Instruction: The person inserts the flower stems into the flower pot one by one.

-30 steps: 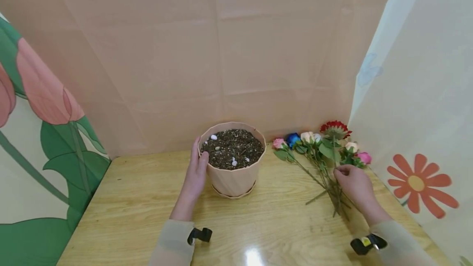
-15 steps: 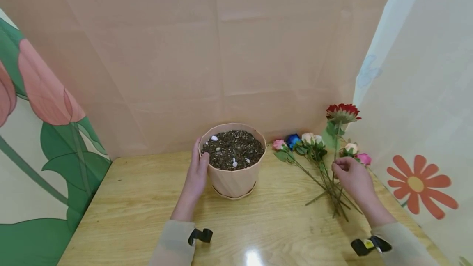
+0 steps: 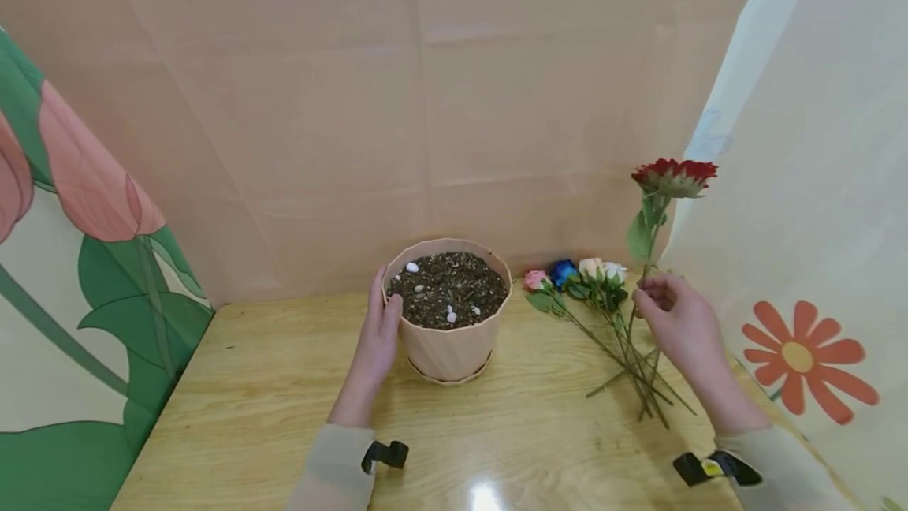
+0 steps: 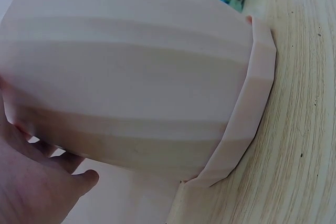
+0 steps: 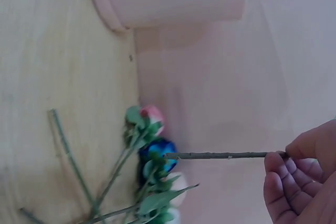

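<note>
One red flower (image 3: 674, 178) stands nearly upright above the surface (image 3: 284, 385), its stem (image 5: 226, 156) pinched in my right hand (image 3: 686, 326); my left hand (image 3: 376, 331) rests, fingers extended, against the flowerpot (image 3: 450, 351). This looks like picking-out; next calls for clearing the roses (image 3: 563, 273).

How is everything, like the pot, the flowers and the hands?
Pot: upright, on its saucer.
Soil: near the pot's top.
White bits: lying on the soil.
Red flower: held up, bloom on top.
Other flowers: lying on the table, stems crossed.
Left hand: touching the pot's side.
Right hand: pinching the red flower's stem.
</note>
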Demonstrator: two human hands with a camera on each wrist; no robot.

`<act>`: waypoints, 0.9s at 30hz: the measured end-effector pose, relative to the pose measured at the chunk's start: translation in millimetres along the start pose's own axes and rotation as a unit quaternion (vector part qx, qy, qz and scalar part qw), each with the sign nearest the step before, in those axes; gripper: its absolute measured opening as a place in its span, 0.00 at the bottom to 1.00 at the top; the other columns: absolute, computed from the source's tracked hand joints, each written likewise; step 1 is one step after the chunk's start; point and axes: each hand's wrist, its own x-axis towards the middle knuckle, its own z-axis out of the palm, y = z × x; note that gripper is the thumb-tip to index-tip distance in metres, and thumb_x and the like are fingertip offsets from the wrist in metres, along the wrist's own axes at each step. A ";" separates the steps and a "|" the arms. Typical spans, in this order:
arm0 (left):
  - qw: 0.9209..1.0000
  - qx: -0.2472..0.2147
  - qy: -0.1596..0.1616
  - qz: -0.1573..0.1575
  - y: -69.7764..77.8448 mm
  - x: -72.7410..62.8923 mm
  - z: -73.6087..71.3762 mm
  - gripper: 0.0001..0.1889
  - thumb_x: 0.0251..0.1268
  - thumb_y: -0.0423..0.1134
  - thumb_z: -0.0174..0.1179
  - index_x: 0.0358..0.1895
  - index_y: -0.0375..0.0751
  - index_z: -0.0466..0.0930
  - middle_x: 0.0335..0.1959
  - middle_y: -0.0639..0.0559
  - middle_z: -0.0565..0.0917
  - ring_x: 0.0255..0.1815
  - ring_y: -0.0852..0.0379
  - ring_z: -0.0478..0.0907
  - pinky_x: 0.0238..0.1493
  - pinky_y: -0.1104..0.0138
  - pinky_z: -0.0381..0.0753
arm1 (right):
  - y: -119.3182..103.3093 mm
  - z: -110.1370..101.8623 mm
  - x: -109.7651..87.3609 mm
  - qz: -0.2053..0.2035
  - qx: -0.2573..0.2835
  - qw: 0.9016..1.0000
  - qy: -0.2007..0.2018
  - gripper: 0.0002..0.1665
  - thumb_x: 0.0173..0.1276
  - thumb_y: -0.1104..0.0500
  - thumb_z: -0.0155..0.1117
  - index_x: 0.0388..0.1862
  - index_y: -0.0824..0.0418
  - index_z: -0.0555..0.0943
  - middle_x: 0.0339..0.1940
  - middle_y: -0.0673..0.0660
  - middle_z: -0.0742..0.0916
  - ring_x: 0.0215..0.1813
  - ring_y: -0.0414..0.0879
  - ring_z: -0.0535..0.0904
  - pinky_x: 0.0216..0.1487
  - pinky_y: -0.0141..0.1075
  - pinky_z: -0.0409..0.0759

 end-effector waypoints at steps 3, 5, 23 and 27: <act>1.000 -0.002 -0.005 0.004 -0.6 0.2 -0.4 0.33 0.93 0.60 0.41 0.90 0.79 0.40 0.93 0.55 0.41 0.91 0.39 0.44 0.84 0.32 0.46 | -14.1 -3.7 0.7 -0.010 0.000 1.000 0.010 0.20 0.87 0.49 0.63 0.61 0.65 0.84 0.47 0.64 0.92 0.40 0.34 0.83 0.36 0.24 0.77; 1.000 -0.004 -0.008 0.006 -0.8 0.0 -0.2 0.33 0.93 0.60 0.41 0.91 0.78 0.40 0.93 0.55 0.41 0.91 0.38 0.43 0.84 0.32 0.46 | -22.1 -4.9 1.4 -0.016 0.003 1.000 0.016 0.20 0.87 0.48 0.64 0.60 0.64 0.84 0.45 0.63 0.92 0.37 0.31 0.83 0.36 0.25 0.77; 0.999 0.012 0.007 0.034 -2.5 2.2 2.2 0.34 0.95 0.54 0.42 0.93 0.65 0.42 0.93 0.45 0.44 0.90 0.35 0.46 0.85 0.34 0.48 | -94.5 -7.0 3.6 -0.063 0.061 0.996 0.033 0.18 0.86 0.50 0.66 0.57 0.63 0.87 0.44 0.62 0.92 0.37 0.33 0.86 0.39 0.20 0.79; 0.999 0.013 0.010 0.034 -2.7 1.9 2.4 0.33 0.95 0.54 0.41 0.93 0.64 0.43 0.93 0.44 0.45 0.90 0.34 0.47 0.85 0.34 0.48 | -112.7 -4.6 6.1 -0.078 0.077 0.993 0.032 0.17 0.86 0.50 0.66 0.55 0.63 0.88 0.41 0.59 0.92 0.37 0.36 0.86 0.39 0.21 0.80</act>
